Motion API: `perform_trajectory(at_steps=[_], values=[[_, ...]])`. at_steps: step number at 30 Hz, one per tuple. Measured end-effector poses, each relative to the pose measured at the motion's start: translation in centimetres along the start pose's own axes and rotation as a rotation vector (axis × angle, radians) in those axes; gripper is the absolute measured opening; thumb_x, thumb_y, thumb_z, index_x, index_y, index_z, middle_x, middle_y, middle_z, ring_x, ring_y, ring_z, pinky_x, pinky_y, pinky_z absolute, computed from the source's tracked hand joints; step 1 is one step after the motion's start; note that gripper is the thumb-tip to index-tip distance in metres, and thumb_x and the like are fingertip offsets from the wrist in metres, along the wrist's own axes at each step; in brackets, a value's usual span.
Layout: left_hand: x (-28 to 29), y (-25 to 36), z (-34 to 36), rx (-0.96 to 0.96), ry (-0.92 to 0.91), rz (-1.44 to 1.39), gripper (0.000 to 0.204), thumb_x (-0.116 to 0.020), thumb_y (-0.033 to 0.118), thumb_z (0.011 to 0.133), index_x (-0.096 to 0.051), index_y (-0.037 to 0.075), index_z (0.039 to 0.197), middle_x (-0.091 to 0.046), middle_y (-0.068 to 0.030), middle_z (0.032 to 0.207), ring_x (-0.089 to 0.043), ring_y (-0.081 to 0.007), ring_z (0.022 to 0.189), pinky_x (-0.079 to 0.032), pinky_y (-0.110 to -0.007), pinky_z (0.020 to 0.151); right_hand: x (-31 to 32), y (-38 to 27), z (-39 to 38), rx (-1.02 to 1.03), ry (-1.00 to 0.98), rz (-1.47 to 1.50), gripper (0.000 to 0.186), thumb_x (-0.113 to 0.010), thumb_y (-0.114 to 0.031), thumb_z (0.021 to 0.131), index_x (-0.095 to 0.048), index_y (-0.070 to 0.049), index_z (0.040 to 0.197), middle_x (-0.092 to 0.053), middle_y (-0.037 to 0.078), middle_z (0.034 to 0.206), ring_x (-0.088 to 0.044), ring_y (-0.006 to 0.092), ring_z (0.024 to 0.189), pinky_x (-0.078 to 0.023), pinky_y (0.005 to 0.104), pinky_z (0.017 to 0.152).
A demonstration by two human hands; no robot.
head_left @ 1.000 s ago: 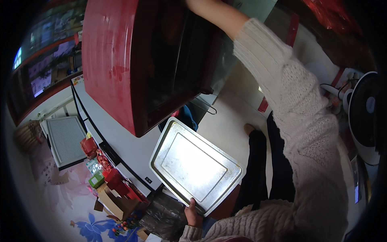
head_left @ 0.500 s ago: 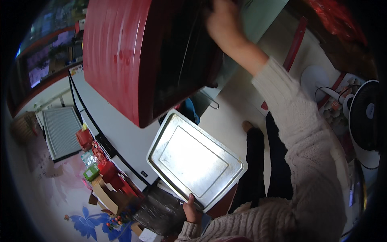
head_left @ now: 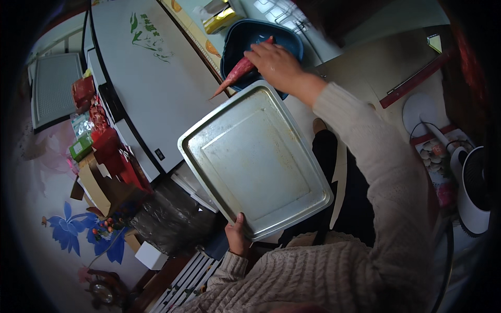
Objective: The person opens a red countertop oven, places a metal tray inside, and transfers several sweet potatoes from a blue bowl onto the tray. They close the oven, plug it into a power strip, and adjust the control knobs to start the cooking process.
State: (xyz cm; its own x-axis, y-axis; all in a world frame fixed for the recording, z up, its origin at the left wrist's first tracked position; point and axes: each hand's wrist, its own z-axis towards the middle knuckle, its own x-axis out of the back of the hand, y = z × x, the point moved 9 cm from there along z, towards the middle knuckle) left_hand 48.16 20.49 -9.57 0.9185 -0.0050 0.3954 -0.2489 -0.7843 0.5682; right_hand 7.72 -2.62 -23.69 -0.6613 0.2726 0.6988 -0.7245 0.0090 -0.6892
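Observation:
My left hand is closed on the near corner of a rectangular metal baking tray, its thumb over the rim. The tray is bare and tilted in front of my body. Beyond its far edge, my right hand has its fingers wrapped over a reddish sweet potato. The sweet potato's thin tail points toward the lower left. It is over the dark blue basin, partly hidden by my hand; whether it touches the basin I cannot tell.
A white chest-like appliance with a green pattern stands left of the basin. A yellow-and-silver package lies behind. Boxes and bags, including a black plastic bag, crowd the lower left. A white fan stands at right.
The view has swung away from the red oven, where my right hand was. That hand is now on the sweet potato over the basin. My left hand keeps hold of the baking tray.

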Motion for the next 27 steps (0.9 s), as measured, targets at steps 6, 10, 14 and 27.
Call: perform_trajectory(at_steps=[6,10,14,27], values=[[5.8,-3.0,0.8,-0.025,0.03,-0.039,0.042,-0.071,0.024,0.096,-0.061,-0.005,0.125,-0.069,-0.0101,0.116,-0.065,-0.0193,0.102,-0.05,-0.034,0.091,-4.6,-1.7,2.1,0.061,-0.183,-0.337,0.043,-0.062,-0.01,0.09,-0.061,-0.014,0.134,-0.064,0.011,0.126,-0.056,0.0294,0.127,-0.043,0.0422,0.106],[6.5,-3.4,1.6,0.021,0.023,-0.131,0.045,-0.069,0.025,0.098,-0.058,-0.005,0.129,-0.068,-0.0112,0.119,-0.064,-0.0221,0.105,-0.05,-0.036,0.094,-2.7,-2.5,1.7,0.089,0.01,-0.341,0.031,-0.063,-0.011,0.091,-0.061,-0.014,0.122,-0.067,0.009,0.116,-0.061,0.0274,0.116,-0.048,0.0405,0.098],[3.1,-1.1,1.5,0.086,-0.039,-0.224,0.043,-0.059,0.025,0.102,-0.055,-0.006,0.132,-0.065,-0.0126,0.124,-0.065,-0.0272,0.11,-0.052,-0.04,0.097,0.9,-2.9,-0.2,0.13,0.25,-0.065,0.031,-0.061,-0.009,0.093,-0.058,-0.01,0.123,-0.067,0.011,0.114,-0.064,0.0286,0.111,-0.052,0.0407,0.094],[-3.2,3.9,2.3,0.019,-0.08,-0.093,0.044,-0.055,0.03,0.105,-0.054,-0.001,0.136,-0.063,-0.0125,0.132,-0.063,-0.0292,0.117,-0.05,-0.045,0.102,14.6,2.3,-16.7,-0.431,0.52,0.828,0.053,-0.08,-0.012,0.082,-0.056,-0.001,0.128,-0.067,0.01,0.113,-0.067,0.0208,0.099,-0.054,0.0326,0.088]])
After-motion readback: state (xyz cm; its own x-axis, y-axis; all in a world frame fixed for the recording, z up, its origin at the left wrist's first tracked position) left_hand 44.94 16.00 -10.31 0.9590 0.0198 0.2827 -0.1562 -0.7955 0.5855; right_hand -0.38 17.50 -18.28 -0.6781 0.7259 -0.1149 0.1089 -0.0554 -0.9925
